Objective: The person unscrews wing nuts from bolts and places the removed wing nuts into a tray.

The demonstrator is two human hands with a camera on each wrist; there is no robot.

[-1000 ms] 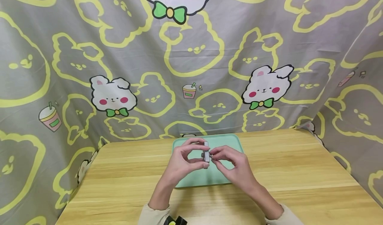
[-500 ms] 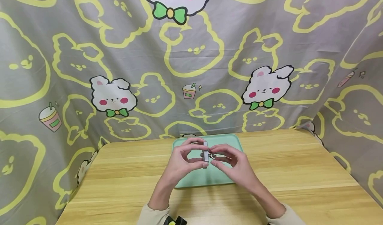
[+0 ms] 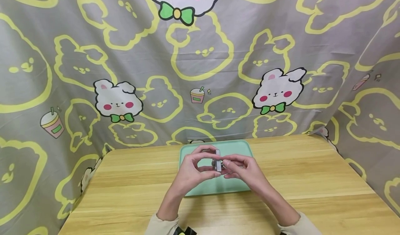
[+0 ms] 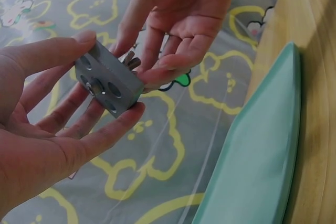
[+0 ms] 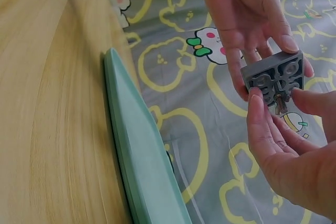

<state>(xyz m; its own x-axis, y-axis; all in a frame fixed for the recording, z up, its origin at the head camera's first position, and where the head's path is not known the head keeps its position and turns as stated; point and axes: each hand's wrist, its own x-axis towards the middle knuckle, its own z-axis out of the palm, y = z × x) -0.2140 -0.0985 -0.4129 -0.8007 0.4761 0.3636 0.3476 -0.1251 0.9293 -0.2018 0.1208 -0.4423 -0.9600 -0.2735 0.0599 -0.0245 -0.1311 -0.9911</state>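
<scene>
A small grey block point(image 4: 111, 72) with several round holes is held up over the tray. My left hand point(image 3: 190, 170) grips it by its edges, thumb on one side and fingers on the other. Through the block's middle runs a metal bolt; its head point(image 4: 96, 86) shows on the left side. On the hollowed right side is a wing nut point(image 5: 282, 102) on the bolt's threaded end. My right hand point(image 3: 247, 169) is close around that end, thumb and fingers on either side of the wing nut with small gaps visible. One right fingertip touches or nearly touches the block's edge.
Below the hands a mint-green tray point(image 3: 203, 189) lies on the wooden table point(image 3: 131, 179). Behind and beside the table hangs a grey curtain point(image 3: 218, 71) printed with cartoon animals.
My right hand's thumb and fingers have shifted around the wing nut, the thumb now higher and nearer the block. My left hand has moved slightly right with the block.
</scene>
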